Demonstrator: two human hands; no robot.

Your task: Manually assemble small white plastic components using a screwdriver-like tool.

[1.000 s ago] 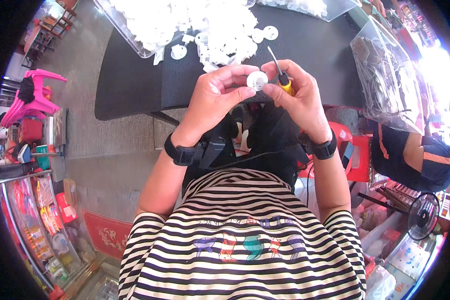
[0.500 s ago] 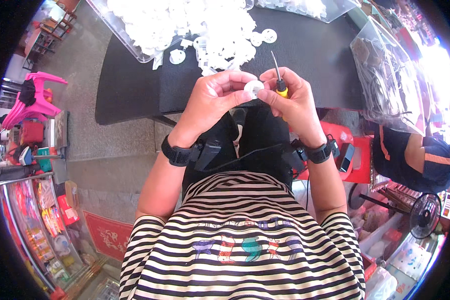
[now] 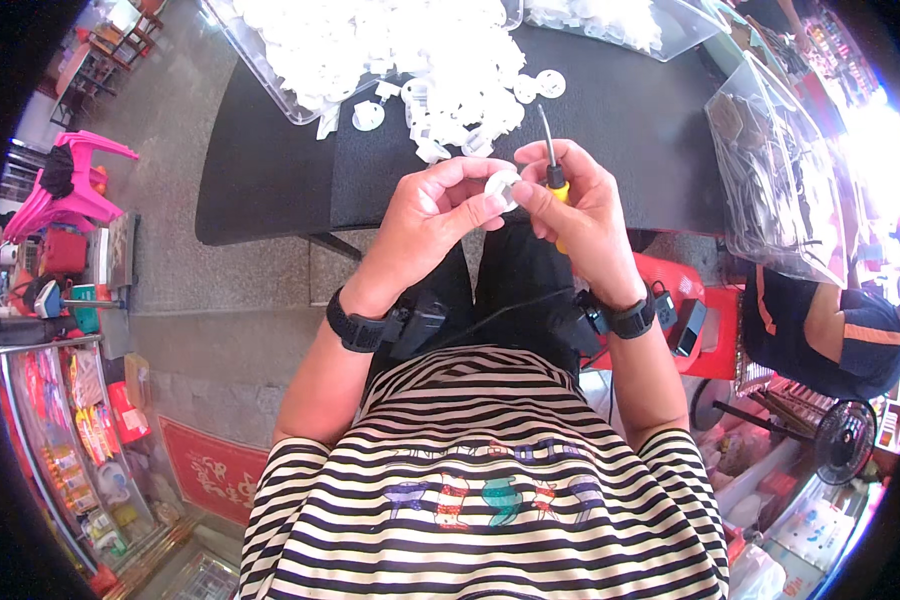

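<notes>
Between my hands, over the near edge of the black table (image 3: 630, 150), is a small round white plastic part (image 3: 503, 189). My left hand (image 3: 440, 205) pinches it between thumb and fingers. My right hand (image 3: 578, 200) has a screwdriver (image 3: 558, 186) with a yellow and black handle gripped in its palm and fingers, the metal shaft pointing up and away. The right thumb tip touches the white part's right side. Beyond my hands lies a heap of loose white plastic parts (image 3: 400, 60), with a few stray round pieces near its edge.
A clear tub (image 3: 260, 90) holds part of the heap at the far left. Another clear tub (image 3: 685, 25) stands at the back. On the right is a clear bin (image 3: 770, 170) of wires. A red stool (image 3: 715, 335), a person in dark clothes (image 3: 820, 330) and a fan (image 3: 845, 440) are beside me.
The white part has tilted in my left fingers, and both hands have shifted slightly. My right hand still grips the screwdriver. The whole view has moved a little.
</notes>
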